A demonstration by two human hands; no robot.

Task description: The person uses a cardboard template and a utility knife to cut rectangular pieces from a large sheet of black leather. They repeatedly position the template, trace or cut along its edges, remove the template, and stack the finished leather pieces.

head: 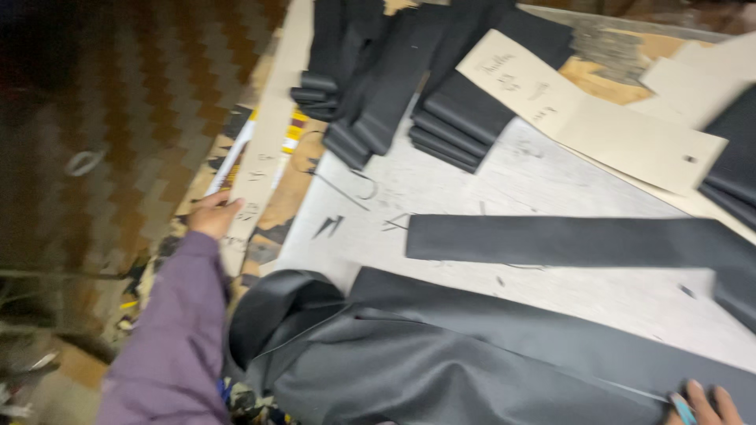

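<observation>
My left hand (213,214), in a purple sleeve, rests at the left edge of the worktable on a long pale cardboard strip (264,149); whether it grips the strip is unclear. A large sheet of dark grey fabric (441,362), curled at its left end, lies across the near side of the table. My right hand (701,403) shows only its fingertips at the bottom right, pressing on the fabric's edge beside a light blue object (682,408). A long dark fabric strip (567,240) lies flat above the sheet.
Stacks of folded black fabric pieces (402,79) sit at the far side. A beige paper pattern (598,114) with handwriting lies over the right stack. The white tabletop (488,185) bears pen marks. A brown tiled floor (118,102) is on the left.
</observation>
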